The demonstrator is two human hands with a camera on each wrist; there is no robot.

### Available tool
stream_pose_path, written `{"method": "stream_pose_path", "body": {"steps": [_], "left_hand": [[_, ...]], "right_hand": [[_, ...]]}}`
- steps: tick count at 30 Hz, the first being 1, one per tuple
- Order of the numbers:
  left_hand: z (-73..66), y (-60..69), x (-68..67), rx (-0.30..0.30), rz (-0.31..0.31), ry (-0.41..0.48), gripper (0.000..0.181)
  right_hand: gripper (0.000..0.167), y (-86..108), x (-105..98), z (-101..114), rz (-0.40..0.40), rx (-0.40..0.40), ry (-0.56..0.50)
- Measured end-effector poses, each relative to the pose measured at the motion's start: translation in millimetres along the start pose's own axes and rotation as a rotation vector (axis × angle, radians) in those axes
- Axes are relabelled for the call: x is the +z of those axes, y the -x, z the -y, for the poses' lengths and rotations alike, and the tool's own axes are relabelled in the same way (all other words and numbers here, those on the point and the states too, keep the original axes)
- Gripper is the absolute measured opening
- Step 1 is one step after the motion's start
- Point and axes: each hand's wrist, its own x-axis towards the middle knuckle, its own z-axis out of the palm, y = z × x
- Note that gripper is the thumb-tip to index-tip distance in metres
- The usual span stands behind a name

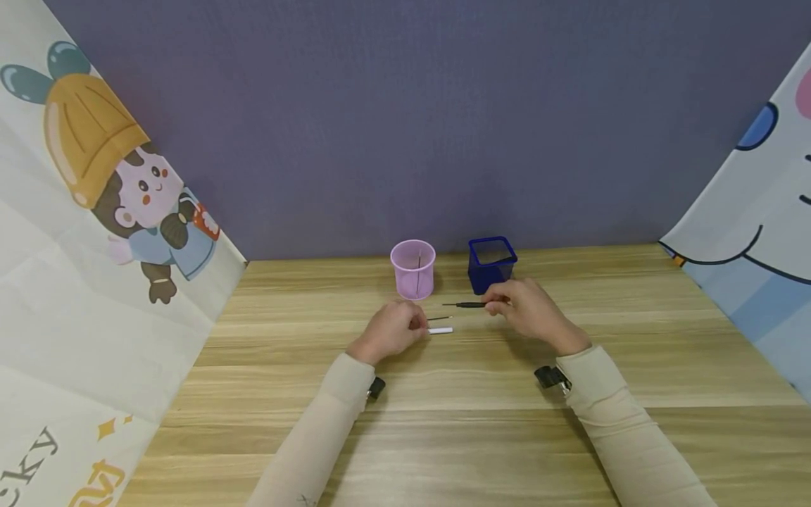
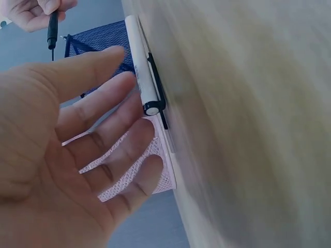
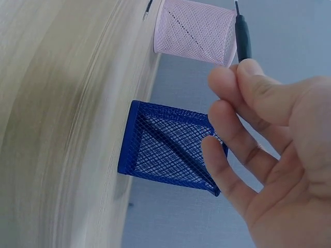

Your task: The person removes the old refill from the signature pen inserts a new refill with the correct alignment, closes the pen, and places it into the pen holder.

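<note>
My right hand (image 1: 529, 310) pinches a small black-handled screwdriver (image 1: 470, 305) between thumb and fingertip, its thin shaft pointing left in the head view. It is raised in front of the blue mesh pen holder (image 3: 170, 147). My left hand (image 1: 391, 331) is low over the table, its fingers loosely bent and apart in the left wrist view. Right by those fingertips lies a white marker (image 2: 140, 64); contact cannot be told. Alongside the marker is a thin dark stick (image 1: 440, 318) with a pale tip, its exact kind unclear.
A round pink mesh cup (image 1: 414, 278) stands at the back, left of the square blue holder; a thin dark stick leans inside it. Behind both rises a grey-blue panel (image 1: 405, 127). Printed sheets border the wooden table (image 1: 443, 451) on both sides.
</note>
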Motion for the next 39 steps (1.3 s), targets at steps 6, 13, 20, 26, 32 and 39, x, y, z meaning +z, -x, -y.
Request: {"method": "stream_pose_path", "body": {"steps": [6,13,20,26,32,39], "left_hand": [[1.5,1.7,-0.5,-0.036,0.036,-0.047,0.009],[2.3,3.0,-2.8,-0.073,0.049,-0.069,0.006],[4.1,3.0,-2.7,-0.060,0.045,-0.072,0.005],[5.4,3.1,-7.3,-0.055,0.014,-0.052,0.006],[9.0,2.6,-11.5,-0.049,-0.033,-0.034,0.006],[14.0,2.9,-17.2,-0.027,-0.069,-0.041,0.008]], "right_hand": [[0.011,-0.2,-0.4,-1.2,-0.002,0.008,0.001],[0.011,0.6,-1.3,-0.6,-0.004,0.015,0.011],[0.011,1.0,-2.6,-0.6,-0.005,0.020,0.014],[0.012,1.9,-4.0,-1.1,-0.003,0.038,-0.004],[0.010,1.5,-4.4,-3.0,-0.018,0.034,0.002],[0.011,2.1,-6.4,-3.7,-0.028,0.024,0.005]]}}
